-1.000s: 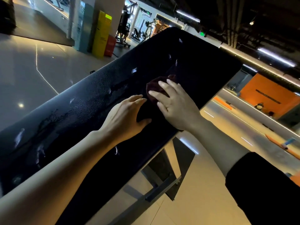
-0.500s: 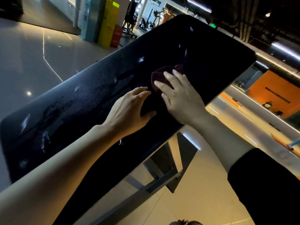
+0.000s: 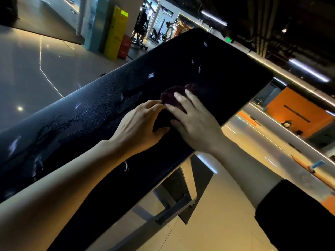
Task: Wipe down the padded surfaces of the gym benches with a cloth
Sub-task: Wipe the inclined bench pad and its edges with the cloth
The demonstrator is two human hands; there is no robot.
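Both hands, left hand (image 3: 143, 127) and right hand (image 3: 195, 122), press a dark cloth (image 3: 172, 97) flat on the black bench pad (image 3: 90, 109), fingers straight.

One head-worn wide-angle view looks forward and steeply down, tilted, close over the bench pad (image 3: 101, 109), gym floor (image 3: 36, 69) beyond.
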